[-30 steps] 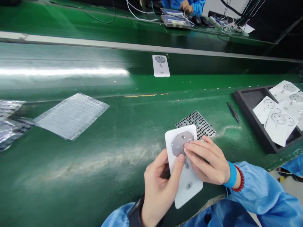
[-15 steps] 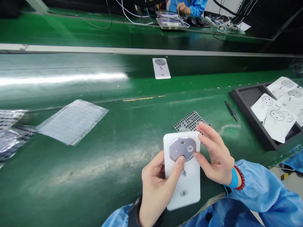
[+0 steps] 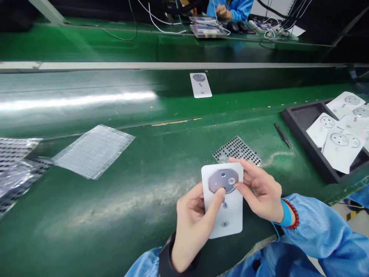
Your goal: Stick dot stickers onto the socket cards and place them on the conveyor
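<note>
Moved since half a second ago: from a looser, spread pose to a closer hold with the right hand (image 3: 259, 188) at the upper right corner of the white panel (image 3: 233, 215).
White panel: held up above the near edge of the green bench (image 3: 115, 215), between both hands, front side toward the camera; marked with dark print in two places (too small to read).
Grey plate (image 3: 216, 181): set in the panel's upper part, eight-sided, bearing a clear disc (image 3: 232, 181) on its right.
Left-hand grip: clasping the panel with the left hand (image 3: 193, 219), thumb over the plate's lower edge, fingers behind.
Right-hand grip: pinching the corner, thumb in front beside the disc, fingertips at the top edge (mostly hidden behind it).
Dotted sheet (image 3: 238, 149): lying just beyond the panel, partly covered by the right fingers.
Slim dark tool (image 3: 283, 135): lying between dotted sheet and black tray (image 3: 305, 150).
White cards (image 3: 340, 154): overlapping in and over the tray.
Translucent sheet (image 3: 95, 150): flat at left, beside dark-patterned sheets (image 3: 17, 165).
Second panel (image 3: 201, 86): lying farther back, well apart.
Far bench: occupied by a plastic box (image 3: 207, 29) near a co-worker's hand (image 3: 223, 11).
</note>
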{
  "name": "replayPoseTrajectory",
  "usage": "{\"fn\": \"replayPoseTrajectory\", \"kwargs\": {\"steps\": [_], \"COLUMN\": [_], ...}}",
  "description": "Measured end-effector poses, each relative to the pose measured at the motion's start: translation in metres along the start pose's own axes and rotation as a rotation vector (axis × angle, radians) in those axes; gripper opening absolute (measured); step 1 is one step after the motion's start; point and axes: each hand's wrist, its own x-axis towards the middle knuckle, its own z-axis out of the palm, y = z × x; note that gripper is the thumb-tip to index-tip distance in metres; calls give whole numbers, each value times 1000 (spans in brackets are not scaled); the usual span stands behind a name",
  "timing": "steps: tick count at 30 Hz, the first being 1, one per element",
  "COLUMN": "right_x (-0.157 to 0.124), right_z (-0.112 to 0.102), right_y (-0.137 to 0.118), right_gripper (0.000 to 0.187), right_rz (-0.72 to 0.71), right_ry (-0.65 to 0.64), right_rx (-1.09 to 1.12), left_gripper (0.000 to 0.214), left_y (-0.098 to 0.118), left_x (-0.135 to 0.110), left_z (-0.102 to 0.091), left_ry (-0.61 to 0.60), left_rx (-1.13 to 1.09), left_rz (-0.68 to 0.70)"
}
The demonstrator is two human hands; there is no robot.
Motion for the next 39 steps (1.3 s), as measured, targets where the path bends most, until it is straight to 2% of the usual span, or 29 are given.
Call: {"fn": "replayPoseTrajectory", "kwargs": {"steps": [3, 7, 9, 13, 18, 25, 32, 35, 39], "right_x": [3, 5, 6, 6, 6, 3, 9, 11, 12], "right_z": [1, 1, 1, 0, 2, 3, -1, -2, -1], "right_y": [-3, -7, -8, -9, -9, -9, -11, -11, -12], "right_gripper": [56, 66, 56, 30, 18, 14, 22, 27, 17], "right_rz": [98, 277, 323, 317, 298, 305, 390, 413, 423], "right_ry": [-3, -60, -65, -46, -36, -35, -59, -91, -90], "right_rx": [153, 258, 217, 119, 70, 59, 158, 235, 228], "left_gripper": [16, 16, 16, 10, 9, 6, 15, 21, 23], "left_y": [-2, -7, -9, -11, -4, -1, -3, 2, 4], "left_x": [0, -4, -5, -5, -5, -6, -6, -6, -5], "left_z": [1, 1, 0, -1, 2, 4, -1, -1, 0], "left_ry": [-5, 31, 45, 58, 102, 122, -7, -48, -50], "left_rx": [20, 162, 233, 319, 369, 374, 267, 272, 296], "left_rz": [29, 204, 269, 358, 441, 433, 298, 312, 366]}}
